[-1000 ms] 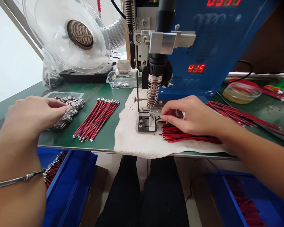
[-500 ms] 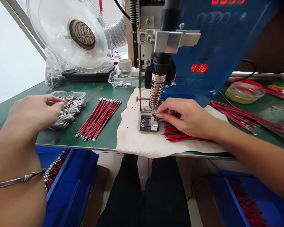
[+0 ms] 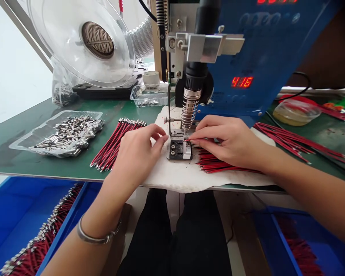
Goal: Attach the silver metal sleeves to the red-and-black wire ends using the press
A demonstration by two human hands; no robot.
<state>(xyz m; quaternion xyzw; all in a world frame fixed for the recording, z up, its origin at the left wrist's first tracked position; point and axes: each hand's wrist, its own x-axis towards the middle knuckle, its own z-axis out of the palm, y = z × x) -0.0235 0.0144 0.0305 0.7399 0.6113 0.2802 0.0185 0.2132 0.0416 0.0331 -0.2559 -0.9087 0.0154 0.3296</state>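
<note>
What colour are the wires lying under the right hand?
Red and black; the wires lie on the white cloth below the right hand. Head view.

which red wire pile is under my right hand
The pile on the white cloth, right of the black fixture; only it lies beneath the right hand.

left on green counter (image 3: 46, 165): clear tray (image 3: 23, 142) heaped with metal terminals (image 3: 69, 130), bundle of red-black wires (image 3: 115, 142) just beside. behind: big clear reel (image 3: 83, 42), tape roll (image 3: 151, 78), small clear box (image 3: 149, 97). blue machine (image 3: 264, 50) at back, red digits (image 3: 241, 81) reading 416. yellowish dish (image 3: 297, 111) far right. below, blue bin (image 3: 5, 207) of terminated leads (image 3: 37, 245).
</note>
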